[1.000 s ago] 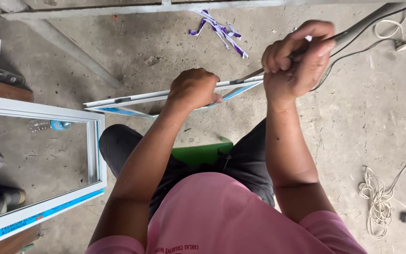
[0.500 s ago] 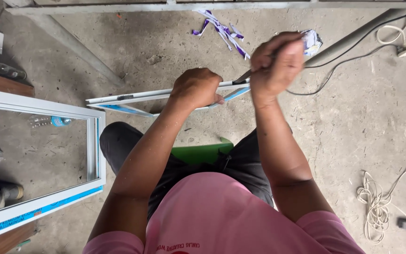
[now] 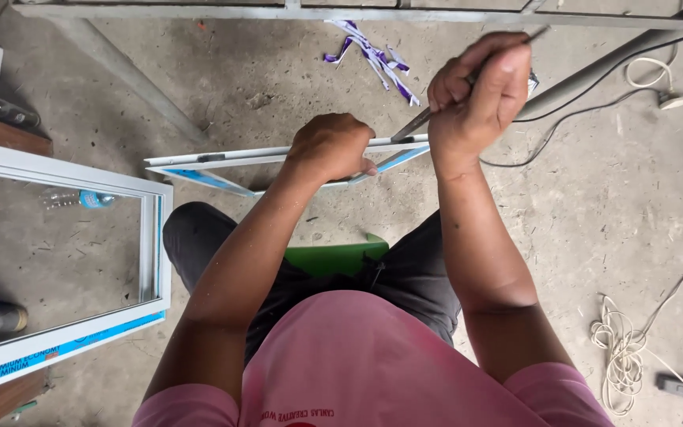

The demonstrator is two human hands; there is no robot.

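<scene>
I see the left hand [image 3: 330, 148] w/ fingers wrapped down over the top rail of a small white window frame [image 3: 223, 156], which stands on edge just in front of the knees, above the concrete floor [image 3: 610, 229]; blue film shows along the frame's lower rails. Right hand [image 3: 480, 95] sits higher & a bit further out, fingers clamped together on a thin dark rubber strip [image 3: 413, 125]. The strip runs from the fist down-left to the frame's right end, where it meets the top rail; a short bit pokes out past the thumb at upper right. Can't tell if the strip's end sits in the rail's groove.

Below the hands: dark trousers, a green seat [image 3: 333, 257] between the legs, pink shirt at the bottom edge.

Left side: a bigger glazed frame [image 3: 156, 269] lying flat, white w/ blue film on its near edge, well apart from the hands. Torn purple & white film scraps [image 3: 373, 55] on the floor beyond the small frame. A grey tube [image 3: 618, 67] slants across upper right, near the right hand. Coiled white cord [image 3: 622, 348] at lower right, well apart.
</scene>
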